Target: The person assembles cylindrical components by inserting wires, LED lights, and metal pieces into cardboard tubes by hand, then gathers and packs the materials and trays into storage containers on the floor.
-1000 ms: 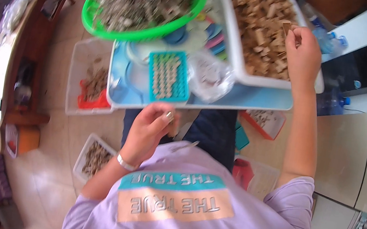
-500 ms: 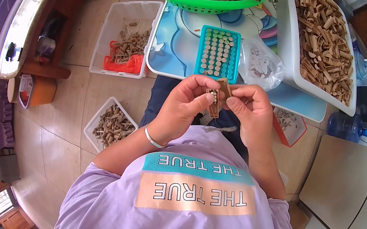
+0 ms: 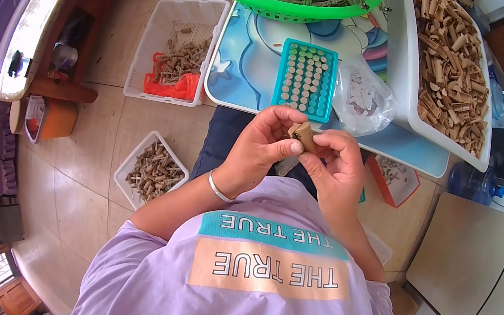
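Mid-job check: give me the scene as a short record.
Left hand: holding a brown piece
Right hand: on the same piece
Tray: teal, on table, many pale discs inside
Bag: clear plastic, right of tray
Bin: white, right of bag, holding brown scraps
Basket: green, at table's far side
Tub: white, left of table, red bag inside

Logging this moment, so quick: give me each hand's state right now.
Left hand: closed, holding a small brown piece between thumb and fingers.
Right hand: closed, pinching the same piece from its right side.
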### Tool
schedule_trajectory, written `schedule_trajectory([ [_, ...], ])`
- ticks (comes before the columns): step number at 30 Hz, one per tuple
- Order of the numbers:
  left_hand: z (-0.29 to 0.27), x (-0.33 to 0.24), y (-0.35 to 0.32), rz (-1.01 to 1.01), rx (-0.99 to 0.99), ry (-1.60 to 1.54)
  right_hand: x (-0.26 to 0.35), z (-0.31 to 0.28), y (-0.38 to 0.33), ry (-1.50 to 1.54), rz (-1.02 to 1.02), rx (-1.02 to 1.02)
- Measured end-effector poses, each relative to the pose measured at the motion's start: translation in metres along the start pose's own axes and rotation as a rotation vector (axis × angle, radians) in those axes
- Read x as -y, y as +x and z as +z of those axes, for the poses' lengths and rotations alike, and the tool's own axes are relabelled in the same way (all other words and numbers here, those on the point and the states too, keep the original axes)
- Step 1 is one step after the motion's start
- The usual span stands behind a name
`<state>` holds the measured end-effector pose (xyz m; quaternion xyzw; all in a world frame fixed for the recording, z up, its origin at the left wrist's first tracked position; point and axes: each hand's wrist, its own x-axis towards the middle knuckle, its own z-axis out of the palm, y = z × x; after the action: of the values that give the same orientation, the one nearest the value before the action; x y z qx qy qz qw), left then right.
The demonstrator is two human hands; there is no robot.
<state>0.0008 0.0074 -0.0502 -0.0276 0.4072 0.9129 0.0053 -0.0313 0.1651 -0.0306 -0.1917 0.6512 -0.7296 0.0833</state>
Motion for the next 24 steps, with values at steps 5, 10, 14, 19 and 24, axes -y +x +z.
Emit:
schedule_trajectory([
  [5,0.001,0.002,0.002,-0.016,-0.004,0.018,-0.002,-0.002,-0.002,-0.078,-0.055,-0.007],
  [10,-0.001,0.004,0.003,-0.014,0.018,0.040,-0.002,-0.003,-0.002,-0.161,-0.084,0.004],
  [14,0.003,0.001,0.001,-0.042,0.002,0.076,0.004,-0.004,-0.003,-0.369,-0.138,0.019],
  [19,0.006,-0.007,-0.001,0.049,0.055,0.322,-0.006,-0.007,-0.009,-0.253,-0.095,-0.037],
  [24,0.000,-0.028,0.004,0.237,0.256,0.958,-0.004,-0.019,-0.013,-0.199,0.023,0.008],
])
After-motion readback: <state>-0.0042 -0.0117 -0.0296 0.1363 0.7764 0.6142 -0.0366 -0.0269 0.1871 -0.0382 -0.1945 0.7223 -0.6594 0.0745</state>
